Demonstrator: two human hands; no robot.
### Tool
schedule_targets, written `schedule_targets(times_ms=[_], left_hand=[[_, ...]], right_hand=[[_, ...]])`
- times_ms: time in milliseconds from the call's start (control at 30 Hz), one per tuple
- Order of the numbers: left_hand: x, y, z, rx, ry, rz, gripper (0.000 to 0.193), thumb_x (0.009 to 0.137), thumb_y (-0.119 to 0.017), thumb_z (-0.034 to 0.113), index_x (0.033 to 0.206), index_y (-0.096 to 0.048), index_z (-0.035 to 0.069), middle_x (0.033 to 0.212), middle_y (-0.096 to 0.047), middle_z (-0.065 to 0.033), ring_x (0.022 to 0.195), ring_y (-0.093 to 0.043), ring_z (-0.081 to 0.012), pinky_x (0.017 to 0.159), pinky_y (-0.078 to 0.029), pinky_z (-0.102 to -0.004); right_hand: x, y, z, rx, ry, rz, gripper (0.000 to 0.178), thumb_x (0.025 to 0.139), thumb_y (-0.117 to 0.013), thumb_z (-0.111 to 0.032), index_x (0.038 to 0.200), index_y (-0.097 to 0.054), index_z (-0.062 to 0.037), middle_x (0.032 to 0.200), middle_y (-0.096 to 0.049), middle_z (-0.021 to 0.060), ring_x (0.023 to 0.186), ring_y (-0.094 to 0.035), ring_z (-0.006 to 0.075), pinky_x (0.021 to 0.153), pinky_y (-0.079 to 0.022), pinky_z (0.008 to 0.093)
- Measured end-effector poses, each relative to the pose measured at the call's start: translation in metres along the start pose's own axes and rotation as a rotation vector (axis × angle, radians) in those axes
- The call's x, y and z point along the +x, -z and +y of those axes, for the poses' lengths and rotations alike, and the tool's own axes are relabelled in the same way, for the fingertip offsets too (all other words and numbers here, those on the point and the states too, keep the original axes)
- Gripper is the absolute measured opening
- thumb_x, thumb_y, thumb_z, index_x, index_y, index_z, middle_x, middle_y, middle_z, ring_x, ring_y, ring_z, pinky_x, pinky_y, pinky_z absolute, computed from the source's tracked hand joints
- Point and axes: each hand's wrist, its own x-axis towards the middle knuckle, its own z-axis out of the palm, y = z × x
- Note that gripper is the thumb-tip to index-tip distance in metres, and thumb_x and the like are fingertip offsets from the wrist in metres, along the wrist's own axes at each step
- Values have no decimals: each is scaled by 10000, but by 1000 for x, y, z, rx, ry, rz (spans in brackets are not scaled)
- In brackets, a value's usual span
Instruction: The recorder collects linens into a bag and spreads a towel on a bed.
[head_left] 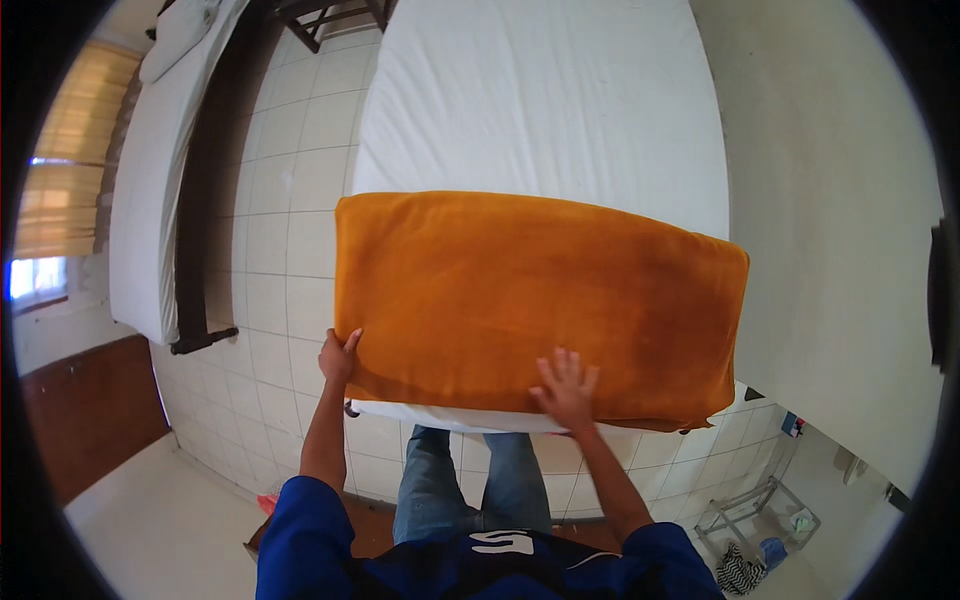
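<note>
A folded orange blanket [530,300] lies across the near end of a bed with a white sheet [545,110]. At the blanket's left edge, close to its near corner, my left hand [338,356] grips the fabric, thumb on top and the other fingers mostly hidden at the side. My right hand [568,390] rests flat on the blanket near its front edge, right of the middle, fingers spread. A strip of white sheet shows below the blanket's near edge.
A second bed [165,190] with a dark wooden frame stands at the left, across the tiled floor [300,230]. A pale wall [830,200] runs along the right side. Lower right stands a metal rack [760,510] with cloths by it. Dark wooden furniture legs [315,40] show far left.
</note>
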Motion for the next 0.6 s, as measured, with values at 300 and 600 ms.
schedule_targets(times_ms=[300, 600], left_hand=[[-32, -26, -79, -412, 51, 71, 633, 852, -668, 553, 1041, -618, -49, 884, -675, -188, 809, -656, -327, 743, -514, -418], [-76, -63, -103, -937, 31, 191, 543, 795, -802, 393, 1026, -568, -38, 959, -642, -134, 861, -622, -193, 768, -506, -310]], right_hand=[[-104, 2, 154, 182, -1127, 163, 903, 861, -659, -500, 1532, -202, -104, 1586, -24, 252, 1482, 7, 363, 1152, -85, 573], [-83, -66, 52, 2137, -1220, 206, 594, 860, -635, -555, 1267, -543, -132, 1127, -636, 48, 907, -628, 247, 736, -537, 338]])
